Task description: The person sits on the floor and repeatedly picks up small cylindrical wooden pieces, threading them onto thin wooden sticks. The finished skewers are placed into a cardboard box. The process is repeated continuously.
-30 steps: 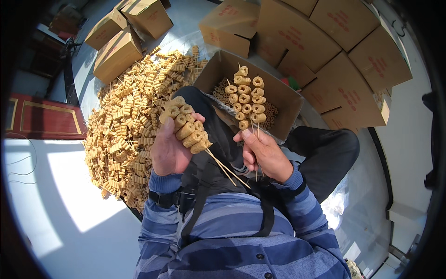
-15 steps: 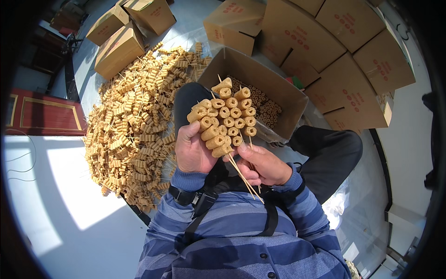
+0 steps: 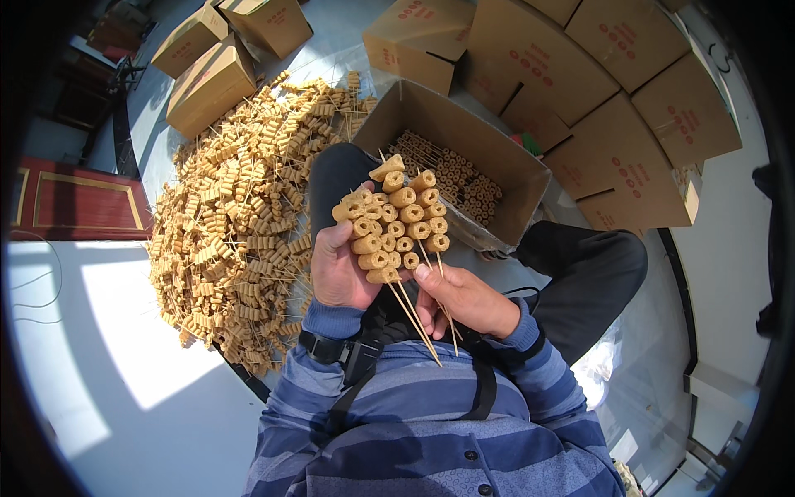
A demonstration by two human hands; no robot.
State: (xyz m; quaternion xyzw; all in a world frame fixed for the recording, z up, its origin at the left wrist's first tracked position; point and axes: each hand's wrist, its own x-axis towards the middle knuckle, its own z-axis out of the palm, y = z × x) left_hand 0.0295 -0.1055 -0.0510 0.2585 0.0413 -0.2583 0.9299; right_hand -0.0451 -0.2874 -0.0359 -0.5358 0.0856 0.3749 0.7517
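Note:
A bunch of skewers (image 3: 389, 230), threaded with short, hollow golden-brown rolls, sits in front of me over my lap. My left hand (image 3: 342, 269) is closed round the bunch's left side, its thumb on the rolls and its other fingers mostly hidden behind. At the lower right, my right hand (image 3: 468, 300) pinches thin bare sticks (image 3: 445, 308) of the bunch between thumb and fingers. More bare sticks (image 3: 418, 325) poke down from the bunch toward my belly. Beyond it stands an open cardboard box (image 3: 497, 137) with rows of similar skewers (image 3: 468, 178) inside.
A big heap of loose skewers (image 3: 236, 232) covers the floor on my left. Closed cardboard boxes (image 3: 538, 58) are stacked at the far right, and more cartons (image 3: 211, 87) stand behind the heap. A red panel (image 3: 83, 203) lies at the far left.
The bunch has tilted a little and its bare stick ends have swung left. On its right side, a column of rolls now stands slightly apart. Both hands keep their hold.

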